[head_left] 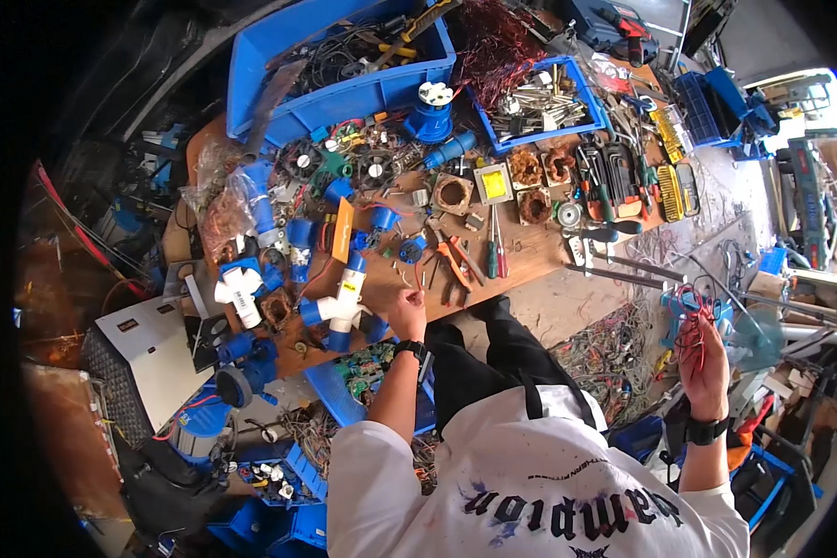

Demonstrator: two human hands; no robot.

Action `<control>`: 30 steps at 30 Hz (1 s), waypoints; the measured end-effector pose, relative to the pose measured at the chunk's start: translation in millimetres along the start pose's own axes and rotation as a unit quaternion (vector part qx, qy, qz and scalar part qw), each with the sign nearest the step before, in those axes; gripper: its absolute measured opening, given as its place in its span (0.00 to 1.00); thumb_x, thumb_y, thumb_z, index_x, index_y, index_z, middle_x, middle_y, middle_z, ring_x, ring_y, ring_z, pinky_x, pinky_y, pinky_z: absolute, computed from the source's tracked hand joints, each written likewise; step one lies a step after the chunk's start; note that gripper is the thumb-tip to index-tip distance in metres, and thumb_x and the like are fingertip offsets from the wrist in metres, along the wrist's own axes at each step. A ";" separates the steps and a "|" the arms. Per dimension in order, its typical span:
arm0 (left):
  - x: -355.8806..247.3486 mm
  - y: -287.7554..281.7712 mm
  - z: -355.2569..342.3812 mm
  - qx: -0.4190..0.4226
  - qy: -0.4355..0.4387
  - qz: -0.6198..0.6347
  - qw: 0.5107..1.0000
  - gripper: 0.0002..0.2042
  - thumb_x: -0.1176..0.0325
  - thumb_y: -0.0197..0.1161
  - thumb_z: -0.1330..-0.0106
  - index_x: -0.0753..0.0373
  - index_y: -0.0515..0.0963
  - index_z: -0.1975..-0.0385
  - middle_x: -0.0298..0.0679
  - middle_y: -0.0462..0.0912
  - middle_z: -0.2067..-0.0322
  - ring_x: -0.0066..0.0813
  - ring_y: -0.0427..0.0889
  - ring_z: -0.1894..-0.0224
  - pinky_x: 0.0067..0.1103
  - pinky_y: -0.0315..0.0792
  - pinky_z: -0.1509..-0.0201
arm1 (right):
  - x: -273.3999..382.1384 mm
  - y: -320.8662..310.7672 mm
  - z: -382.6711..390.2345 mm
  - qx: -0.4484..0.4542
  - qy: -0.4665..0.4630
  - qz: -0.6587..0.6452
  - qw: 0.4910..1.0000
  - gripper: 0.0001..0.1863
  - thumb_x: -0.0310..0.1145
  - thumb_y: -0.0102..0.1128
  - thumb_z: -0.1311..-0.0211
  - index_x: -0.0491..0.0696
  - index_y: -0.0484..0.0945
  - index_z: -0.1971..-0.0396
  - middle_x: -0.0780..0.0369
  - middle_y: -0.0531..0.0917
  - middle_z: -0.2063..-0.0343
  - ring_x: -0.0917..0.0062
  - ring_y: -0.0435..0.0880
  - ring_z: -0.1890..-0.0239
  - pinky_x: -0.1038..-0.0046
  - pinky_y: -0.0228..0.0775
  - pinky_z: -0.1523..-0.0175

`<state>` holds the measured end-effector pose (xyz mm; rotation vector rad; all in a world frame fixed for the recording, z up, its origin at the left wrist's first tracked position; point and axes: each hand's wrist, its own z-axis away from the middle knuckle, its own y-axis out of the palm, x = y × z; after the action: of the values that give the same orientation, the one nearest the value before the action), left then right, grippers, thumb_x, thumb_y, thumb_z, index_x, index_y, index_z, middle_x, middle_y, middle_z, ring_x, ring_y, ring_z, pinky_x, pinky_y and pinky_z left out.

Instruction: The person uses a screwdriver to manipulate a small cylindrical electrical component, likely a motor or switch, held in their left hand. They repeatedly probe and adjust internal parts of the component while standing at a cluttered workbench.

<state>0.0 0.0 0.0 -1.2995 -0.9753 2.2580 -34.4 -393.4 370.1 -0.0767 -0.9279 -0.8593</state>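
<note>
My left hand [407, 314] is at the table's near edge, its fingers curled together in a pinch. Whatever they may hold is too small to make out. Just beyond it lie orange-handled pliers [458, 265], a small blue round part [412, 249] and two screwdrivers [499, 251]. Out to the right, away from the table, my right hand [705, 363] grips a loose bundle of red wires [695, 321]. White-and-blue pipe fittings [349, 296] lie to the left of my left hand.
A large blue crate [344, 98] of cables and tools stands at the back, beside a blue tray [541, 102] of metal rods. Rusty square parts [534, 205] sit at the table's right. Scrap wires [614, 353] cover the floor, and metal bars [637, 270] jut from the table.
</note>
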 end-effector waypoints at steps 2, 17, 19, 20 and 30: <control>-10.4 5.5 6.7 0.003 -0.009 -0.017 1.000 0.11 0.57 0.64 0.42 0.59 0.79 0.72 0.42 0.83 0.73 0.43 0.82 0.68 0.36 0.73 0.66 | 4.7 1.1 8.0 -0.016 -0.019 0.036 0.999 0.08 0.25 0.53 0.36 0.45 0.74 0.58 0.61 0.81 0.68 0.81 0.82 0.69 0.85 0.78 0.71; 14.4 28.9 -16.8 0.020 -0.030 0.005 0.999 0.11 0.61 0.66 0.46 0.63 0.81 0.76 0.45 0.83 0.76 0.42 0.82 0.73 0.33 0.74 0.69 | 24.1 2.6 -24.9 0.035 0.027 0.008 0.999 0.10 0.25 0.55 0.37 0.47 0.73 0.56 0.62 0.82 0.67 0.80 0.83 0.70 0.83 0.78 0.71; 17.5 16.4 -12.5 0.042 -0.041 0.066 0.996 0.10 0.63 0.66 0.47 0.65 0.81 0.76 0.45 0.83 0.77 0.39 0.83 0.75 0.31 0.73 0.70 | 19.6 6.0 -23.3 0.036 0.023 0.015 0.999 0.11 0.26 0.55 0.37 0.47 0.73 0.55 0.63 0.82 0.67 0.81 0.83 0.70 0.82 0.78 0.71; 19.0 12.1 -5.2 0.063 -0.058 0.125 0.989 0.09 0.65 0.64 0.44 0.66 0.80 0.76 0.41 0.82 0.79 0.31 0.82 0.78 0.25 0.73 0.74 | 16.1 6.2 -22.5 0.038 0.021 0.023 0.999 0.11 0.26 0.55 0.37 0.47 0.73 0.55 0.63 0.82 0.66 0.81 0.83 0.70 0.82 0.78 0.70; -150.5 -164.9 51.6 0.322 0.048 0.370 0.870 0.06 0.68 0.54 0.31 0.63 0.74 0.66 0.33 0.80 0.74 0.17 0.79 0.76 0.12 0.68 0.73 | -47.8 86.7 19.4 0.134 0.046 0.066 0.988 0.12 0.24 0.57 0.39 0.46 0.71 0.56 0.65 0.79 0.67 0.80 0.80 0.70 0.78 0.73 0.68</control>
<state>27.9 4.4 227.4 -1.5720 0.4201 2.6287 -3.0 -297.5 372.5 0.1332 -0.9328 -0.6053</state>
